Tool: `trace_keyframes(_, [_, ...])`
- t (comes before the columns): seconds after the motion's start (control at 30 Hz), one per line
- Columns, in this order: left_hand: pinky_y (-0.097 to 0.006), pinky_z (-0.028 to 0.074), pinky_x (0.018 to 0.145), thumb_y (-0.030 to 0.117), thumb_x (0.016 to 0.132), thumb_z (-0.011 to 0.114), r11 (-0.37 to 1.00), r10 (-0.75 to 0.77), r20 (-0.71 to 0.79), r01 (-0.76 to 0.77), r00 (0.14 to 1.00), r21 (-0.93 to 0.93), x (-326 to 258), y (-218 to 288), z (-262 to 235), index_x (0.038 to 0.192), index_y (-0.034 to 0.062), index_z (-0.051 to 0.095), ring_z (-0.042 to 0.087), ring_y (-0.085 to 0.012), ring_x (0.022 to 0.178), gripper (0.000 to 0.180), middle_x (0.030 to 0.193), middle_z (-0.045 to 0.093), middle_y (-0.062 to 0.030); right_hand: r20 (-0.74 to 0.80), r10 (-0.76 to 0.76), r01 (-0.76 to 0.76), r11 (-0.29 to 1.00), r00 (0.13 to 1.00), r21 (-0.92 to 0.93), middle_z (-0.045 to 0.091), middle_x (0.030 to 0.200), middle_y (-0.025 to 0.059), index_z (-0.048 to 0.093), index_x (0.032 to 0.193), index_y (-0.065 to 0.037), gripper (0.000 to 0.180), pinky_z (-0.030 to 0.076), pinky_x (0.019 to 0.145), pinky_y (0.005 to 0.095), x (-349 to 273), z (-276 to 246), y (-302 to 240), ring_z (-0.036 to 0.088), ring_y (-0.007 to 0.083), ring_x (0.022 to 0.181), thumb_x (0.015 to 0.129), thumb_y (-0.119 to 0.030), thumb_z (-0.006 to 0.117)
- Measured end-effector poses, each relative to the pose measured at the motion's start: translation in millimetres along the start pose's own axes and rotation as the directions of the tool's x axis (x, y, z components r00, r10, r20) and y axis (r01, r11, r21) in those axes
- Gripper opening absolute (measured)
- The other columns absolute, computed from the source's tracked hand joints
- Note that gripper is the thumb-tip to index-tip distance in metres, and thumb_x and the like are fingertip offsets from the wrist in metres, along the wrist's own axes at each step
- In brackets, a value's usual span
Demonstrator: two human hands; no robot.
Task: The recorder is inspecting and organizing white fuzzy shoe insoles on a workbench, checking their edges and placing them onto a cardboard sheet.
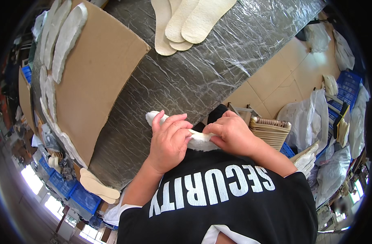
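Close to my chest, over the near edge of the table, I hold a white fleecy insole (pixel 201 145) with both hands. My left hand (pixel 169 140) is closed on it, fingers bent over its pale edge, and one rounded end sticks out beyond them. Along the same edge, my right hand (pixel 234 133) pinches the insole between thumb and fingers. Part of the insole is hidden behind both hands. At the far side of the table lies a fanned stack of flat cream insoles (pixel 202 24).
A dark table (pixel 165 87) is covered with wrinkled clear plastic. On it, at left, lies a brown cardboard sheet (pixel 100 61), with several fleecy insoles (pixel 71 38) along its left side. More cream insoles (pixel 98 187) lie lower left. To the right are a wicker chair (pixel 271 132), plastic bags (pixel 303 116) and a blue crate (pixel 349 87).
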State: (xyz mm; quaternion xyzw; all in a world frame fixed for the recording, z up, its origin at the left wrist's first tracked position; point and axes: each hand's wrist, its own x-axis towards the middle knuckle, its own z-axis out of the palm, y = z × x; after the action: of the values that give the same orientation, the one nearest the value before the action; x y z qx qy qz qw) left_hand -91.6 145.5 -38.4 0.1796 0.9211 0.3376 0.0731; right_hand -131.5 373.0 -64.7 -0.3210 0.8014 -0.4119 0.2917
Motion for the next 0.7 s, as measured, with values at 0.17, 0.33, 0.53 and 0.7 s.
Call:
trace_keyframes(0.17, [-0.057,0.031,0.106,0.006,0.077,0.07,1.0,0.013,-0.018,-0.013,1.0,0.011,0,2,6,0.082,0.0097,0.057,0.064,-0.0271,0.104,0.014,0.095,0.066,-0.0024,-0.004,-0.01,0.01,1.0,1.0,0.03,0.068,0.075,0.006,0.067,0.095,-0.011,0.021,0.043,0.08,0.0389,6,1,-3,0.067,0.0233,0.078,0.075,-0.016,0.073])
trace_keyframes(0.33, [-0.056,0.031,0.105,0.009,0.074,0.075,0.999,0.036,0.001,-0.036,0.999,0.013,1,3,4,0.085,0.0095,0.06,0.062,-0.0264,0.106,0.019,0.096,0.066,-0.0019,-0.069,-0.005,0.005,1.0,0.998,0.012,0.066,0.067,0.0071,0.067,0.088,-0.01,0.019,0.046,0.076,0.039,11,13,-4,0.066,0.0262,0.07,0.073,-0.019,0.075])
trace_keyframes(0.53, [-0.054,0.033,0.105,0.014,0.067,0.08,0.996,-0.062,0.071,0.066,0.996,-0.056,0,-8,-20,0.088,0.0119,0.065,0.059,-0.0291,0.112,0.026,0.105,0.066,-0.0022,-0.092,-0.003,-0.001,0.999,0.996,-0.044,0.064,0.062,0.0086,0.067,0.084,-0.009,0.017,0.047,0.072,0.0396,8,12,-3,0.065,0.0269,0.064,0.072,-0.018,0.075])
trace_keyframes(0.7, [-0.055,0.033,0.105,0.011,0.068,0.078,0.999,-0.039,0.146,0.038,0.989,0.015,6,-9,-26,0.087,0.0102,0.064,0.058,-0.0295,0.114,0.024,0.109,0.065,-0.0044,-0.115,-0.026,0.019,0.998,0.993,-0.06,0.063,0.06,0.0089,0.067,0.083,-0.01,0.016,0.047,0.071,0.0397,7,13,-2,0.064,0.0277,0.063,0.073,-0.019,0.075])
